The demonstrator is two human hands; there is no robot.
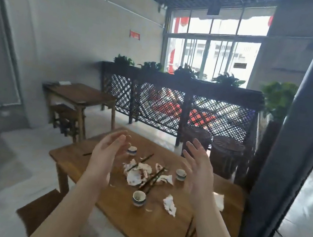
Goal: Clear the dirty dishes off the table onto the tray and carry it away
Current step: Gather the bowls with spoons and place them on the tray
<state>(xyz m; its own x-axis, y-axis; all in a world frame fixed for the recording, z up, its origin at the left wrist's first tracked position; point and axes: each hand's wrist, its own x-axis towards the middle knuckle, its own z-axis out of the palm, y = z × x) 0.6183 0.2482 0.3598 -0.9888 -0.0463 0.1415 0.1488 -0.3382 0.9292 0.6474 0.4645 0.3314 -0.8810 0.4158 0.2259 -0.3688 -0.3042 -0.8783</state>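
A wooden table (155,227) is seen below. No tray is found anywhere in view, so nothing can be loaded until one is brought. The dirty things all lie on the table, and none has been lifted.

The left hand (102,159) and right hand (198,171) are held above the table with palms turned toward each other and fingers spread and loose. Nothing is grasped or touched by either.

Between the hands, at mid-table, a heap of crumpled napkins (137,173) is spread. A near napkin (169,204) lies apart from it, and an edge napkin (219,201) is partly hidden behind the right forearm.

Three cups are set around the heap:
- far cup (132,150)
- right cup (181,174)
- near cup (139,198)

Dark chopsticks (152,178) are laid across the heap. A left stick (87,154) lies alone, and a near pair (187,236) lies beside the right forearm, close to the near edge.

Several mishaps are judged likely:
- The near pair could be swept to the floor if the right forearm is dropped or drawn back carelessly.
- The chopsticks buried in the napkins could be dragged off, or rolled away, if the paper is gathered in one grab.
- Dregs may be left in the cups, though this cannot be told from here, and could be spilled if the cups are tipped or stacked in haste.
- The light napkins could be scattered by a fast sweep.
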